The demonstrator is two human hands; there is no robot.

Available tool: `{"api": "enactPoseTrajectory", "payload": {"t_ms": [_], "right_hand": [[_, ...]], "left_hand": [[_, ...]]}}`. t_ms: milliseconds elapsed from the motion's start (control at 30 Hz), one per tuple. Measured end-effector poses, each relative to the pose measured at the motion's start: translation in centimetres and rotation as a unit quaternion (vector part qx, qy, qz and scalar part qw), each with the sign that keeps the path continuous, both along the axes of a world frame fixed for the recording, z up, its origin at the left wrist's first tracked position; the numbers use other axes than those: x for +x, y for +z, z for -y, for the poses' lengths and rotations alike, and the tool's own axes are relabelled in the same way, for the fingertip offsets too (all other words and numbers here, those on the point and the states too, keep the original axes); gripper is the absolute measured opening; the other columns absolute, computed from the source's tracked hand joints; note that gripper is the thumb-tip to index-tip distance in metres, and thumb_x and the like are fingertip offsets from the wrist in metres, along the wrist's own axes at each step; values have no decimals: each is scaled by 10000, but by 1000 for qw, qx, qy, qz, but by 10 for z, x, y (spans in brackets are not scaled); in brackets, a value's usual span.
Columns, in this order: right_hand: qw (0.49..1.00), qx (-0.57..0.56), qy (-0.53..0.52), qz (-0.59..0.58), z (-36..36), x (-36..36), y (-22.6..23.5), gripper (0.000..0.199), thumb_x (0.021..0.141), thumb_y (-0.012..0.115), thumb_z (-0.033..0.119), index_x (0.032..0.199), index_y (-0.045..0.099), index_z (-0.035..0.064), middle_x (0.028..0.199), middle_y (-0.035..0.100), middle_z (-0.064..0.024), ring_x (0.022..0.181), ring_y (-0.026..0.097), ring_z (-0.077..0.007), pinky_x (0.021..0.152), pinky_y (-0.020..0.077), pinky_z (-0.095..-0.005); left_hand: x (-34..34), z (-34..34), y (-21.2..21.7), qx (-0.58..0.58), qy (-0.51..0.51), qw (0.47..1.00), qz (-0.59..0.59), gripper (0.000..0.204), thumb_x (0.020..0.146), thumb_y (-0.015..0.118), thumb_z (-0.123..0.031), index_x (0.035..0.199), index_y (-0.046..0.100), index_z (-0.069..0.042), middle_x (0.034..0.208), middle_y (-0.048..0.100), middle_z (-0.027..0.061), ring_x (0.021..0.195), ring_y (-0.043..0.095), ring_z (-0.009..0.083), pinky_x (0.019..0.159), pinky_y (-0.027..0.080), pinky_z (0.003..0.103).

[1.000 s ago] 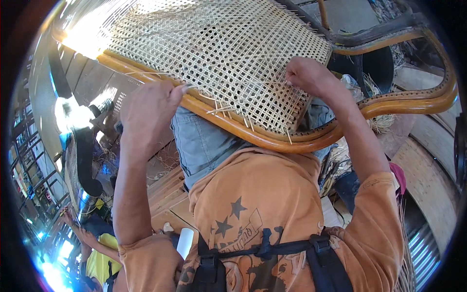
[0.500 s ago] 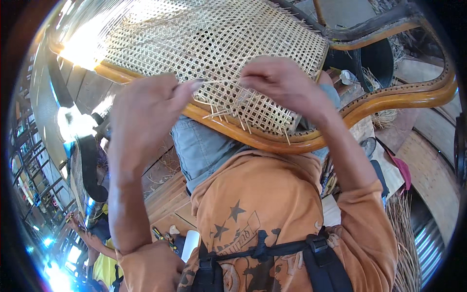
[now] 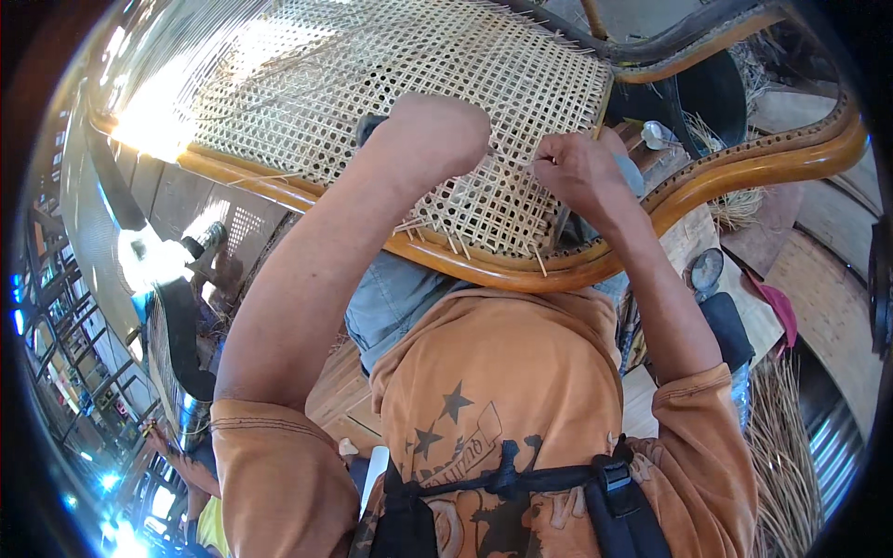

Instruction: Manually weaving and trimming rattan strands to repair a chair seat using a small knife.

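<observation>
Boards flank the cane panel in its curved frame. Left hand and right hand curl apart toward its right edge, grips unclear; weaving seems underway, next needing even tension.

left grip partly hidden, woven panel cut off above

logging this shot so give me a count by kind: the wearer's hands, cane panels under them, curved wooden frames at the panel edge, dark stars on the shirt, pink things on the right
Hands: 2 (left hand, right hand)
Cane panel: 1
Curved wooden frame: 1
Dark stars: 2
Pink thing: 1
Total: 7
</observation>
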State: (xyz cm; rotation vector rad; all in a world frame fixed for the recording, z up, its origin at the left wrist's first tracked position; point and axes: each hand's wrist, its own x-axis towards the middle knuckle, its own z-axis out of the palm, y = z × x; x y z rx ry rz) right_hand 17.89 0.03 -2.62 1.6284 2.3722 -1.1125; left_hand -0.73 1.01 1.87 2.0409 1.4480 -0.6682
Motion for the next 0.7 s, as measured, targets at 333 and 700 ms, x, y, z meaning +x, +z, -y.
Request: {"api": "enactPoseTrajectory", "payload": {"t_ms": [333, 700], "right_hand": [[1000, -11, -8, -23, 2, -4, -5, 184, 733, 554, 145, 777, 642, -10, 751, 612, -236, 737, 611, -381, 693, 476, -422], [997, -32, 70, 19, -9, -3, -26, 218, 793, 552, 168, 940, 639, 33, 861, 626, -223, 842, 600, -381, 748, 472, -417]], "left_hand": [[29, -23, 15, -9, -112, 993, -41, 210, 768, 562, -130, 924, 696, -87, 880, 680, 101, 829, 661, 247, 703, 520, 379], [20, -1, -18, 53, -128, 990, 28, 164, 746, 556, -103, 824, 698, -77, 824, 682, 110, 768, 670, 263, 637, 525, 382]]}}
